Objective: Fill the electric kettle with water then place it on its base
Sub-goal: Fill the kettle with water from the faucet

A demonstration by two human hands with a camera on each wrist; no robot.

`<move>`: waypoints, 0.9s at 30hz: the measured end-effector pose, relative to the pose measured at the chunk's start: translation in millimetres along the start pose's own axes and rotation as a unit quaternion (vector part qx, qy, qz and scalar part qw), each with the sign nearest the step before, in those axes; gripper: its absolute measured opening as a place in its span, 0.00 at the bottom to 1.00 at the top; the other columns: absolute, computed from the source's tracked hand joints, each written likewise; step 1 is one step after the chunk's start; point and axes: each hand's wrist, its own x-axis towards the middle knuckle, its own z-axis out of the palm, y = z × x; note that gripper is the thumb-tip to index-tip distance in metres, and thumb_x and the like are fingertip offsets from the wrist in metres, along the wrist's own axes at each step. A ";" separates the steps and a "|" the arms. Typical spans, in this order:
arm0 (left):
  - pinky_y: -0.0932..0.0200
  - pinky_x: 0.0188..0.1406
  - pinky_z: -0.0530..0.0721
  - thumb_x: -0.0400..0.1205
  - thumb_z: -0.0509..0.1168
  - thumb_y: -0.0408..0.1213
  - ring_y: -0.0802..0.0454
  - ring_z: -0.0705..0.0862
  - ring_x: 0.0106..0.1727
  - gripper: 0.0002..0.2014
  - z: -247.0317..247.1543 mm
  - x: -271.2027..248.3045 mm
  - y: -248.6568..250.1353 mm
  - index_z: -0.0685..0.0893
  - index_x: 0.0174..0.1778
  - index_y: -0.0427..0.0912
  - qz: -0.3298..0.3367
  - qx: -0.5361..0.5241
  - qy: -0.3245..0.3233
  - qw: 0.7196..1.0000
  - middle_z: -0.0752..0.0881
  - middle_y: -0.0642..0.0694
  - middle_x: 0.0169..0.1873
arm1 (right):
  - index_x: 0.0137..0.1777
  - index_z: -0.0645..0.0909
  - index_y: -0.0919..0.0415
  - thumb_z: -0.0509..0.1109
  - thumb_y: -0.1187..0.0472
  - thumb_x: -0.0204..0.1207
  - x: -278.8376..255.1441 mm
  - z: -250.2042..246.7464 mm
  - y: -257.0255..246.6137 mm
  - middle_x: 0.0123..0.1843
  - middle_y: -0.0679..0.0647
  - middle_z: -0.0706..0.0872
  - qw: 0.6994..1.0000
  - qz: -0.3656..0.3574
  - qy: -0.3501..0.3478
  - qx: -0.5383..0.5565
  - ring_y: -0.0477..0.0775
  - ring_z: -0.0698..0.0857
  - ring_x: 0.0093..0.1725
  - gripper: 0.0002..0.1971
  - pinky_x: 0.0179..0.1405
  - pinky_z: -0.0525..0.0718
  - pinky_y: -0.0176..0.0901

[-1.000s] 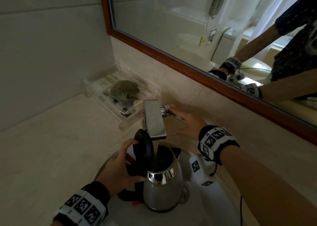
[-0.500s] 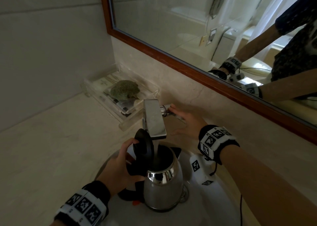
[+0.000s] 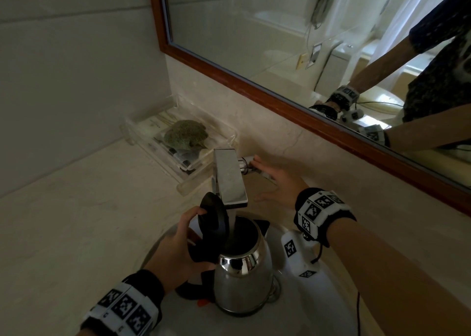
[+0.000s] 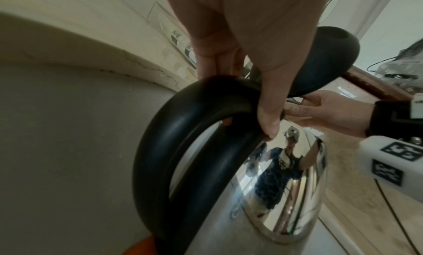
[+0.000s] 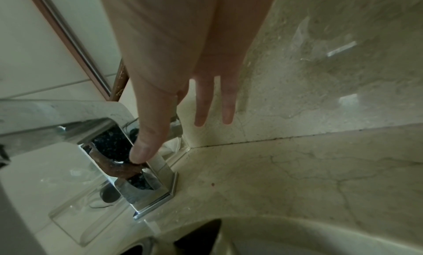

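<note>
A steel electric kettle (image 3: 244, 279) stands in the white sink (image 3: 254, 325) under the square chrome faucet (image 3: 229, 177). Its black lid (image 3: 212, 216) is tipped up and a stream of water (image 3: 230, 223) runs into the mouth. My left hand (image 3: 178, 249) grips the black handle (image 4: 160, 150), fingers curled round its top beside the shiny body (image 4: 286, 186). My right hand (image 3: 275, 180) reaches behind the spout with straight fingers and touches the faucet lever (image 3: 246, 163). In the right wrist view the thumb (image 5: 142, 150) rests against the chrome faucet body (image 5: 155, 186). The kettle's base is out of view.
A clear plastic tray (image 3: 216, 142) holding a green lump (image 3: 183, 134) and small packets sits on the marble counter (image 3: 76, 221) left of the faucet. A wood-framed mirror (image 3: 280, 103) runs along the wall behind. A tiled wall closes the left side.
</note>
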 end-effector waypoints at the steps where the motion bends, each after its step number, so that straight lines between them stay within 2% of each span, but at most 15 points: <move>1: 0.72 0.40 0.79 0.63 0.80 0.36 0.57 0.82 0.42 0.51 -0.1 0.3 -0.2 0.51 0.71 0.57 -0.002 -0.001 -0.001 1.000 0.79 0.58 0.43 | 0.81 0.57 0.49 0.78 0.61 0.67 -0.9 -0.6 -1.4 0.84 0.43 0.55 1.000 -0.001 -0.001 0.009 0.46 0.61 0.81 0.45 0.80 0.62 0.41; 4: 0.68 0.43 0.80 0.62 0.80 0.37 0.56 0.83 0.41 0.51 0.0 0.8 -1.6 0.51 0.73 0.56 -0.009 -0.002 0.000 1.000 0.80 0.57 0.41 | 0.81 0.56 0.51 0.79 0.59 0.67 -1.9 -1.9 -3.5 0.84 0.44 0.55 1.000 -0.003 -0.005 0.011 0.47 0.61 0.81 0.45 0.81 0.62 0.44; 8: 0.73 0.36 0.79 0.61 0.81 0.36 0.60 0.83 0.37 0.52 0.9 1.5 -2.3 0.53 0.72 0.56 -0.011 -0.008 0.006 1.000 0.81 0.58 0.39 | 0.80 0.56 0.46 0.74 0.70 0.72 1.6 0.3 1.9 0.84 0.41 0.55 1.000 0.000 -0.002 -0.014 0.46 0.62 0.81 0.43 0.75 0.59 0.33; 10: 0.72 0.37 0.80 0.61 0.80 0.35 0.59 0.83 0.37 0.51 1.4 1.4 -1.8 0.52 0.72 0.56 -0.017 -0.012 0.005 1.000 0.81 0.58 0.38 | 0.80 0.56 0.46 0.72 0.72 0.72 2.5 0.7 3.1 0.84 0.41 0.55 1.000 0.001 -0.002 -0.012 0.45 0.61 0.81 0.42 0.75 0.59 0.33; 14: 0.67 0.45 0.80 0.61 0.80 0.36 0.55 0.83 0.44 0.52 1.5 1.6 -1.5 0.52 0.72 0.58 -0.023 -0.020 0.004 1.000 0.80 0.58 0.41 | 0.80 0.55 0.45 0.75 0.67 0.71 1.7 0.3 2.0 0.84 0.40 0.54 1.000 0.003 -0.004 -0.009 0.46 0.62 0.80 0.44 0.77 0.61 0.37; 18: 0.67 0.44 0.81 0.62 0.80 0.36 0.55 0.83 0.45 0.52 1.3 0.6 -1.3 0.51 0.72 0.58 -0.022 -0.017 0.004 1.000 0.80 0.58 0.41 | 0.81 0.56 0.47 0.78 0.59 0.68 -0.9 -0.8 -1.6 0.84 0.41 0.54 1.000 0.000 -0.002 0.004 0.47 0.62 0.81 0.45 0.80 0.63 0.42; 21: 0.64 0.47 0.82 0.62 0.80 0.36 0.54 0.84 0.46 0.52 1.3 1.0 -0.4 0.51 0.72 0.59 -0.025 -0.018 0.005 1.000 0.80 0.57 0.42 | 0.81 0.56 0.48 0.79 0.58 0.67 -2.6 -0.8 -3.1 0.84 0.41 0.54 1.000 0.003 0.000 0.015 0.46 0.60 0.81 0.46 0.80 0.61 0.41; 24: 0.66 0.45 0.81 0.62 0.80 0.37 0.55 0.84 0.44 0.52 1.2 1.2 0.1 0.51 0.72 0.57 -0.018 -0.011 0.008 1.000 0.80 0.57 0.41 | 0.81 0.56 0.48 0.79 0.59 0.67 -3.8 -1.0 -3.5 0.84 0.42 0.54 1.000 0.002 0.001 0.018 0.45 0.59 0.82 0.46 0.79 0.60 0.40; 27: 0.63 0.49 0.81 0.62 0.80 0.37 0.54 0.83 0.47 0.52 0.8 0.3 1.0 0.51 0.73 0.56 -0.018 -0.012 0.005 1.000 0.79 0.57 0.42 | 0.81 0.56 0.49 0.79 0.59 0.67 -4.2 -0.7 -3.8 0.84 0.43 0.55 1.000 -0.001 0.004 0.023 0.45 0.59 0.82 0.46 0.80 0.59 0.39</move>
